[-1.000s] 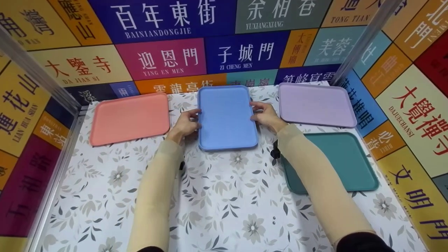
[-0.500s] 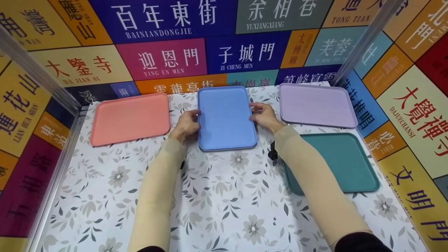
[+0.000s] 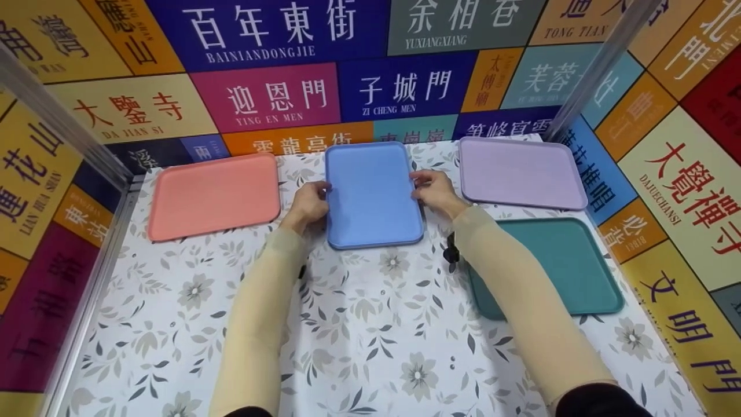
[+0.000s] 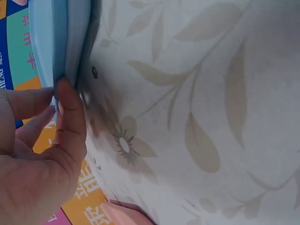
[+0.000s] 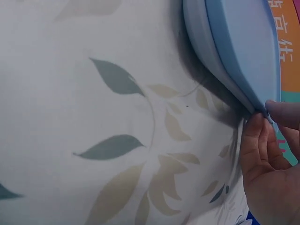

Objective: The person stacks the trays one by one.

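Observation:
A blue rectangular tray (image 3: 374, 197) stands upright in orientation at the back middle of the table, its short side toward the person. My left hand (image 3: 308, 204) pinches its left edge between thumb and fingers; the left wrist view shows these fingertips (image 4: 68, 93) at the rim. On the opposite edge my right hand (image 3: 438, 194) grips the rim in the same way, thumb on one face and fingers (image 5: 255, 129) on the other. Below the blue rim both wrist views show a paler layer; whether it is a second tray or the underside, I cannot tell.
Left of the blue tray lies a pink tray (image 3: 215, 197). A lavender tray (image 3: 523, 174) is at the back right, with a green tray (image 3: 573, 266) nearer, partly covered by the right forearm. Printed panels (image 3: 263, 95) wall the flower-patterned tabletop (image 3: 365, 341) at the back and sides.

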A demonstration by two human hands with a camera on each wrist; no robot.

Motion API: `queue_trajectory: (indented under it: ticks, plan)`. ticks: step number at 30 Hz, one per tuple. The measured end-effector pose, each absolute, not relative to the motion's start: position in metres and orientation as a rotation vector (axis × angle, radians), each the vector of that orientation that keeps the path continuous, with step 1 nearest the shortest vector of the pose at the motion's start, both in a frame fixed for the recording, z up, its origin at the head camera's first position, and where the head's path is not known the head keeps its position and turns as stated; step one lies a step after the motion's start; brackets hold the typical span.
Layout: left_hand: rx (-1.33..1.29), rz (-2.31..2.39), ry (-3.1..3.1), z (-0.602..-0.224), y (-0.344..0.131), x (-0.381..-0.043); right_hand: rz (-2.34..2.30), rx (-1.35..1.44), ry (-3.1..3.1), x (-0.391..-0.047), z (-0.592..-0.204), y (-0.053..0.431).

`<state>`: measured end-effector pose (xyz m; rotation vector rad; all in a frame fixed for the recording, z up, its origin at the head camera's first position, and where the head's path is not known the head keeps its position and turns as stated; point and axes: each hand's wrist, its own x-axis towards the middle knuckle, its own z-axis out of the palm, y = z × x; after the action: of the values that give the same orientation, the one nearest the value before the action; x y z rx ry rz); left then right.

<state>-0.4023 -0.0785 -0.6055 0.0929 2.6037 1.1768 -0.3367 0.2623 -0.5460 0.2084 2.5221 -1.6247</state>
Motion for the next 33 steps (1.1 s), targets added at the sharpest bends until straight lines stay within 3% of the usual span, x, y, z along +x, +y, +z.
queue_trajectory:
  ticks: [10,17,30,33]
  plan:
    - [0.048,1.066,2.693,-0.528,-0.056,-0.342,-1.62,0.154,2.316,-0.327,-0.532,0.272]
    - [0.054,1.049,2.732,-0.506,-0.04,-0.327,-1.401,-0.029,2.386,-0.318,-0.516,0.284]
    - [0.153,1.113,2.727,-0.489,-0.018,-0.316,-1.247,-0.082,2.373,-0.303,-0.474,0.304]
    - [0.201,1.122,2.716,-0.539,-0.013,-0.355,-1.219,-0.112,2.367,-0.297,-0.469,0.313]
